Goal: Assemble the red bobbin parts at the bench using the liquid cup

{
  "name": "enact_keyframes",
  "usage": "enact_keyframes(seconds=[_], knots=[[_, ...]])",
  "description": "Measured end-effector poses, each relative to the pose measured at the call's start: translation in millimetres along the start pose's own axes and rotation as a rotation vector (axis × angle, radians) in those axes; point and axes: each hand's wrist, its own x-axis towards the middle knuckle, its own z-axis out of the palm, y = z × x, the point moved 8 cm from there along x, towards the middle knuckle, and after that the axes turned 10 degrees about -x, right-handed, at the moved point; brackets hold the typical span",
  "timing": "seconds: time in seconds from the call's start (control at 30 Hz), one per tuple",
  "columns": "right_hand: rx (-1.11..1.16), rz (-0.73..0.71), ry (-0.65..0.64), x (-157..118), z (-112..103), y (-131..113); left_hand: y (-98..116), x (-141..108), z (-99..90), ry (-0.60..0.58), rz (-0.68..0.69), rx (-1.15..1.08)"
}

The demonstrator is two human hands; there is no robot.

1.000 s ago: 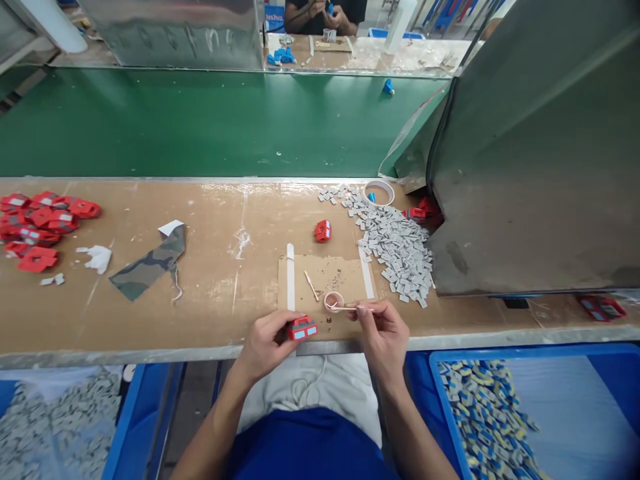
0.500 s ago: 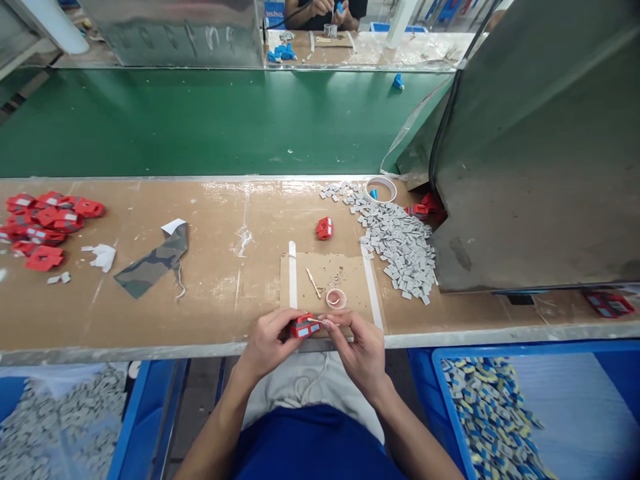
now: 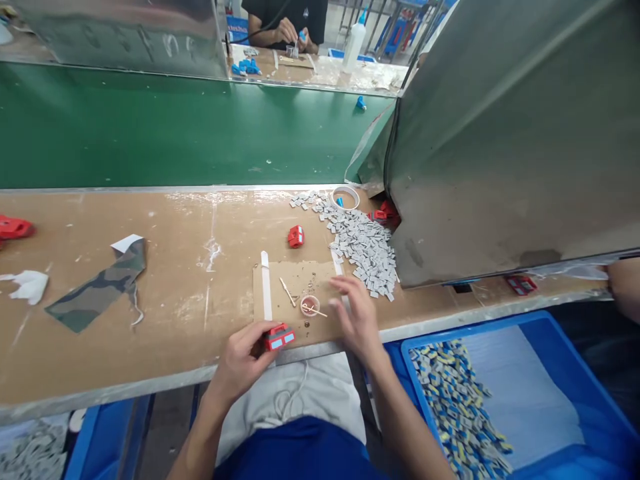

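Gripped at its left end between the left hand's thumb and fingers, the red block [image 3: 280, 337] sits at the bench's near edge, its pale-windowed face turned toward the body; the left hand [image 3: 243, 360] is pinching it firmly enough to keep it level. It looks light, rather stiff and a little smooth, so the plain ends should make the safest hold, away from the windows and the grey band. The right hand [image 3: 359, 323] has its fingers spread and shows nothing in them; whether a fingertip touches the bench I cannot tell. Beside the right forearm, a blue bin [image 3: 560, 353] holds many small blue, yellow and grey pieces [image 3: 450, 400]; left of the left forearm, another bin [image 3: 103, 433] holds grey pieces [image 3: 35, 450]. Just left of the right hand's fingers stands a small cup [image 3: 303, 301], a thin stick [image 3: 320, 313] lying across its rim; its contents are too small to make out. Farther out, beyond the right hand, a tape roll [image 3: 357, 195] encircles a blue bit [image 3: 339, 201].
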Motion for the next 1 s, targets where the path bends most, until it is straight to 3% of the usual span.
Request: enact_keyframes(seconds=[0.07,0.17,0.3,0.43,0.67,0.87,1.0], knots=[[-0.122,-0.018,-0.008,22,-9,21,0,0,0.1,-0.003,0.003,-0.012],[-0.317,-0.116,-0.2,54,0,46,1,0,0.4,-0.006,-0.003,-0.031],[-0.435,-0.269,-0.375,77,9,55,4,1,-0.2,0.002,0.004,-0.052],[-0.471,-0.298,-0.339,90,5,57,5,3,-0.3,0.001,0.003,-0.059],[-0.814,-0.282,-0.395,92,30,53,5,2,-0.2,-0.016,-0.01,-0.068],[-0.814,-0.3,-0.369,94,28,46,6,2,1.0,-0.016,-0.003,-0.083],[-0.758,-0.247,-0.3,98,13,53,4,0,0.6,-0.002,0.006,-0.081]])
